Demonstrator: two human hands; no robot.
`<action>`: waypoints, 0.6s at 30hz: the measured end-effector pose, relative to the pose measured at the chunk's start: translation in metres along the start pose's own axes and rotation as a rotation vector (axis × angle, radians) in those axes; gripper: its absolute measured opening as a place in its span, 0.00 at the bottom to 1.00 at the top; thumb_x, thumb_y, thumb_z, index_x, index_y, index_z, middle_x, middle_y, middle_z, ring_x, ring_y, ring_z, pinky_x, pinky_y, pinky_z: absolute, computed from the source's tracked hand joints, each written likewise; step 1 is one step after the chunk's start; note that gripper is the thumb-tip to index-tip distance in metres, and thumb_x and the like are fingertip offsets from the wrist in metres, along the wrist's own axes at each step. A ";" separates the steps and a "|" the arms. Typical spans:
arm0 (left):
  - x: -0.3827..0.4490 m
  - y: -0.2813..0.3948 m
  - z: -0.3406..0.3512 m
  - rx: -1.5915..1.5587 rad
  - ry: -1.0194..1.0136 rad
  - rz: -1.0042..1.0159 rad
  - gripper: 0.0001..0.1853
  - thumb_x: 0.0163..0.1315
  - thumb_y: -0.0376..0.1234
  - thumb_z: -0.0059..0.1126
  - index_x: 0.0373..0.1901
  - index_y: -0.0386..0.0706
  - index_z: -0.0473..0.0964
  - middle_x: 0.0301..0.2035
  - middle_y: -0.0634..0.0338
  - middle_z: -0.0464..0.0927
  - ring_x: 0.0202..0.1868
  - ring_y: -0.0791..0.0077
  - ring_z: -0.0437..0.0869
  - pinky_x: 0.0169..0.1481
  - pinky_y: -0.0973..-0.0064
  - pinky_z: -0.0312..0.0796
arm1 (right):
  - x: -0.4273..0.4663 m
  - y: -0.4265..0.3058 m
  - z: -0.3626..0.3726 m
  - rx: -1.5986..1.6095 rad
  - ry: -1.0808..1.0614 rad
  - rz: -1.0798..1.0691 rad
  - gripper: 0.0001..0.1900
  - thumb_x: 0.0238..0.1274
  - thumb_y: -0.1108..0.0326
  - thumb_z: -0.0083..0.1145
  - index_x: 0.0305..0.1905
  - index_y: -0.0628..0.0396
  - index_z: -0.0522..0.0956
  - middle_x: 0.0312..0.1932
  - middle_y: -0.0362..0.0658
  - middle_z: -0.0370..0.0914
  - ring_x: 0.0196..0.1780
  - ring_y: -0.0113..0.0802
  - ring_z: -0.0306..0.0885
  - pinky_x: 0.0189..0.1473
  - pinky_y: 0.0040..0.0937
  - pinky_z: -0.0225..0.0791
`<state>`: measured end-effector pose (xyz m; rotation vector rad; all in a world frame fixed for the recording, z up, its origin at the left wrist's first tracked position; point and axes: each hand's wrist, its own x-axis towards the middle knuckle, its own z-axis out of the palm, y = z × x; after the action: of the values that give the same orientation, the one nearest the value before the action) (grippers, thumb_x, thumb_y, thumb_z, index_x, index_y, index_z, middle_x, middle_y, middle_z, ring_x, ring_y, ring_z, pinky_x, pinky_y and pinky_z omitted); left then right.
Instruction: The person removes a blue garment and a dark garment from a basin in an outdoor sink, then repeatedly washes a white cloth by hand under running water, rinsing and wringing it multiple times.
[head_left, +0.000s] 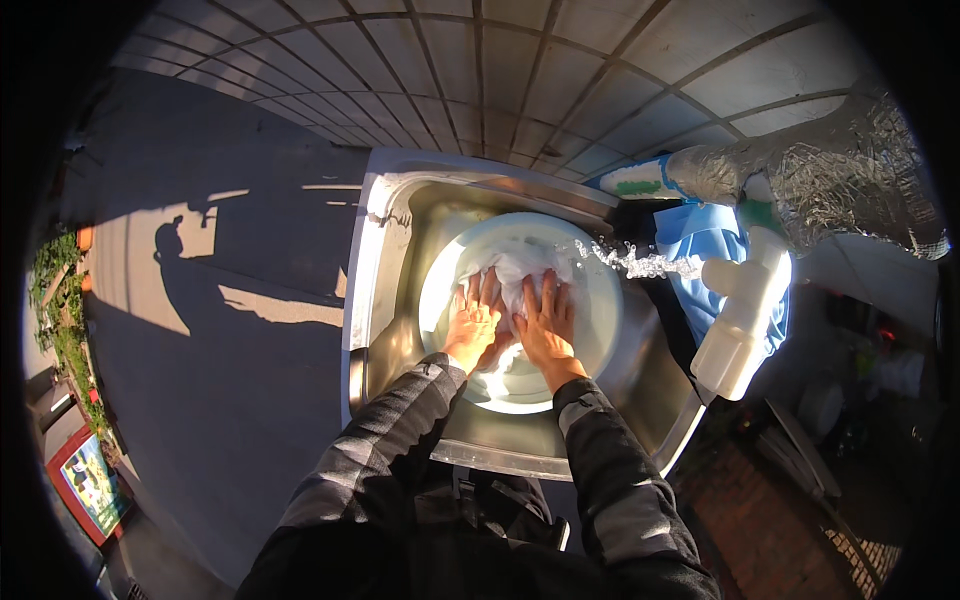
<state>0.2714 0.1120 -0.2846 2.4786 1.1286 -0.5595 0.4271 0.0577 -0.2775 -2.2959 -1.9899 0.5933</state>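
Note:
A round pale basin (609, 330) stands inside a stainless steel sink (517, 442), with water in it. White cloth (517, 259) lies in the water. My left hand (474, 319) rests on the cloth's left part, palm down with fingers spread. Beside it, my right hand (547, 315) presses on the cloth's right part, fingers also apart. The fingertips partly sink into the cloth, so whether they pinch any of it is hidden. From a white plastic tap (739, 322) at the right, a stream of water (645, 264) runs into the basin.
Light blue cloth (697, 240) and dark cloth (637, 225) hang over the sink's right edge, behind the tap. A foil-wrapped pipe (832, 172) leads to the tap. A tiled wall (450, 67) borders the sink's far side. Paved ground (247, 420) lies left, with plants (71, 315) beyond.

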 end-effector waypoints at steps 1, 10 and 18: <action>0.002 0.001 -0.003 -0.053 -0.016 -0.005 0.47 0.58 0.56 0.65 0.76 0.42 0.64 0.80 0.42 0.44 0.81 0.40 0.45 0.81 0.40 0.46 | 0.003 0.001 0.001 -0.004 0.018 -0.013 0.41 0.66 0.53 0.64 0.81 0.45 0.59 0.83 0.56 0.46 0.78 0.72 0.53 0.72 0.64 0.59; -0.012 -0.026 -0.053 -0.420 0.118 -0.049 0.31 0.61 0.35 0.67 0.66 0.41 0.70 0.69 0.44 0.65 0.70 0.44 0.69 0.71 0.49 0.67 | 0.000 0.027 -0.018 0.454 0.234 0.256 0.22 0.64 0.73 0.64 0.63 0.59 0.76 0.59 0.55 0.79 0.62 0.51 0.78 0.62 0.42 0.72; -0.004 -0.018 -0.070 -0.710 0.298 -0.173 0.37 0.61 0.26 0.64 0.73 0.44 0.62 0.70 0.48 0.66 0.71 0.46 0.69 0.74 0.57 0.67 | 0.033 0.018 0.003 0.959 0.190 0.643 0.25 0.61 0.64 0.72 0.61 0.60 0.77 0.40 0.44 0.82 0.41 0.32 0.80 0.44 0.34 0.74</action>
<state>0.2692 0.1538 -0.2252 1.8824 1.3624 0.1710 0.4469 0.0861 -0.2939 -2.1198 -0.5738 1.0104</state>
